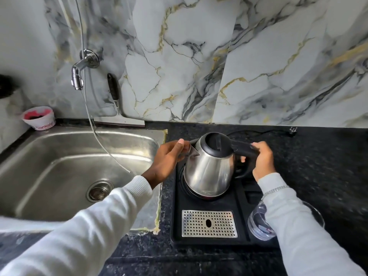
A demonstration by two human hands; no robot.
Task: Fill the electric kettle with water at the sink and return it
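Right of the sink (79,134), our right hand (262,158) clasps the handle (244,149) of the kettle (209,168), tilted on its tray (177,226), left hand (169,158) at the spout (194,152), grip unclear; we judge this the lift-off, with a carry left to the tap (77,76) next.

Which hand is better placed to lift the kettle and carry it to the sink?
Right. The right hand grips the kettle by its handle; the left hand is only beside the spout, showing no firm hold.
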